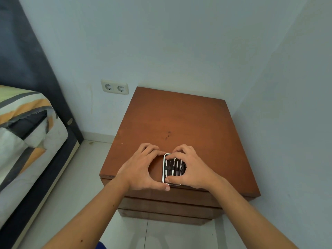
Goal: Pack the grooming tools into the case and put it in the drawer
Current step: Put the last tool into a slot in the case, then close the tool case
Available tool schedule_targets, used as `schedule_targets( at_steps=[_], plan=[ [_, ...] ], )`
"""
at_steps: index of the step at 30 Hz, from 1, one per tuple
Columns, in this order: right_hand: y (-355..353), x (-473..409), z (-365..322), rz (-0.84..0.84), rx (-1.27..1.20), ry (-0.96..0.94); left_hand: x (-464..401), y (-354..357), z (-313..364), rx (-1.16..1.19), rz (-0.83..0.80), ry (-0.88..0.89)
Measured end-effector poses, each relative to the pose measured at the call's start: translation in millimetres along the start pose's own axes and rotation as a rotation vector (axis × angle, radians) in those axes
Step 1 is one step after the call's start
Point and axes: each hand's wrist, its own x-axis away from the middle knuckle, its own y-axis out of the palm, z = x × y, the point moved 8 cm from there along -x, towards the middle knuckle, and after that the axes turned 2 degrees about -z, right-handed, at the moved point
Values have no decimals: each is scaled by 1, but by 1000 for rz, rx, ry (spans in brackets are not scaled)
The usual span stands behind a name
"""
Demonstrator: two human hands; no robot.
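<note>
A small white-rimmed grooming case [171,168] lies open on the front part of a brown wooden nightstand [179,123]. Several silver tools sit under black straps in its dark lining. My left hand [142,168] curls round the case's left side, fingertips at its top left corner and thumb at its bottom edge. My right hand [188,169] covers the case's right half, thumb pressed on the bottom left rim and fingers arched over the top. The closed drawer fronts [170,203] stack below the nightstand's front edge.
A bed [27,132] with a patterned cover and dark frame stands at the left. A double wall socket [115,87] is on the pale blue wall behind. White floor tiles [89,177] run between bed and nightstand. A wall stands close on the right.
</note>
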Motion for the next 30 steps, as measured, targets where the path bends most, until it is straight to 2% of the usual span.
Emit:
schedule_targets(
  at_steps=[2,5,8,11,16,20,23,30],
  plan=[
    [-5,3,1,33,-33,-1,0,1,0,-3,0,-1],
    [-22,15,11,209,-65,46,1,1,-1,6,-3,-8],
    [-39,38,40,366,2,218,1,0,-1,15,-14,-13],
    [-42,62,66,403,24,352,1,0,0,18,-14,-12],
    [-30,69,68,391,-120,379,1,0,0,22,-13,-20],
    [-24,59,79,319,-303,430,1,0,0,31,-17,-30],
    [-37,42,83,254,-302,432,1,0,-1,38,-23,-33],
    [-67,-15,52,25,-244,273,1,2,-2,46,-32,-28]
  ],
)
